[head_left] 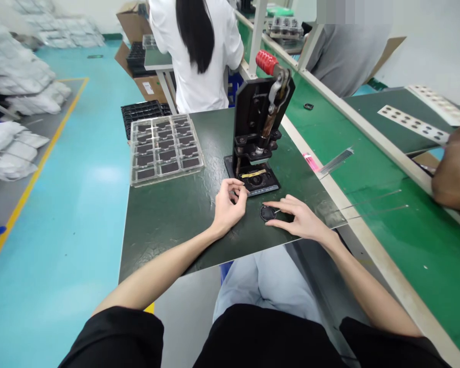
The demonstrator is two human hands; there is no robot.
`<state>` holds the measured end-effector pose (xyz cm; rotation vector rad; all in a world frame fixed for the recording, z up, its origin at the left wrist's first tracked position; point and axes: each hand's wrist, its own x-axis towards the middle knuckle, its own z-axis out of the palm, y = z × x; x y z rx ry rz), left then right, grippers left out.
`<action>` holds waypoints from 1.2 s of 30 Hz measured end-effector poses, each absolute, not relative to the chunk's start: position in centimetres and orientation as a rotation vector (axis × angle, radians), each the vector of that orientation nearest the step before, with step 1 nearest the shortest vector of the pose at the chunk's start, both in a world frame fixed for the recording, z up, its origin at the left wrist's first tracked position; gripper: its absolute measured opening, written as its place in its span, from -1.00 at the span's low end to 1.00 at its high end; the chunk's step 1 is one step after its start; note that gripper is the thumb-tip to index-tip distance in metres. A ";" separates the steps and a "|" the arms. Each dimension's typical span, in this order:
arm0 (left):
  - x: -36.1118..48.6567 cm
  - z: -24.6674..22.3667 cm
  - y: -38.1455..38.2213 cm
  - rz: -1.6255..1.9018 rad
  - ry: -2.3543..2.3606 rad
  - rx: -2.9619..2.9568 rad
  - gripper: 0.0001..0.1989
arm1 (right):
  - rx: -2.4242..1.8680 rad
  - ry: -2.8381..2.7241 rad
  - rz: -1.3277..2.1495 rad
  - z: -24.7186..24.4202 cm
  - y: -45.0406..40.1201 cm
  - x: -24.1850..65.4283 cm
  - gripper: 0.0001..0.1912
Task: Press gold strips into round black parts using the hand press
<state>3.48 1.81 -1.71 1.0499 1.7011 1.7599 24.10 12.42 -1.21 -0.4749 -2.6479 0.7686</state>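
The right hand (302,219) pinched a black disc (267,212); I couldn't tell whether the curled left hand (229,208) nearby held anything

Table (168,225): dark green, scuffed.
Clear tray (157,177): lying flat at far left edge.
Black press (266,128): standing upright, right of tray.

Table (164,220): before you | lever press (251,115): on its far right part, ahead of your hands | tray (166,177): on table, left of press | round part (267,213): between fingers of your right hand (301,219), nearer you than press | your left hand (230,205): left of that part | conveyor (417,255): right of table
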 end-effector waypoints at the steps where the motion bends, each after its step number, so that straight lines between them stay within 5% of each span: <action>1: 3.1 -1.8 2.1 1.772 1.706 0.989 -0.88 | -0.465 -2.636 0.787 -1.2 12.5 24.1 -0.52; 24: 1.0 -2.1 3.3 1.780 1.618 0.634 -0.89 | -0.528 -2.437 0.908 0.3 18.4 18.0 -0.31; 27: 1.1 -2.1 3.2 1.765 1.642 0.669 -0.88 | -0.672 -2.182 0.837 0.7 18.2 18.9 -0.49; 30: 1.3 -2.1 3.1 1.745 1.660 0.745 -0.87 | -0.759 -1.791 0.585 3.4 18.3 19.1 -0.55; 36: 1.7 -2.1 3.1 1.631 1.785 0.953 -0.73 | -0.471 -1.792 0.303 13.8 21.7 14.7 -0.32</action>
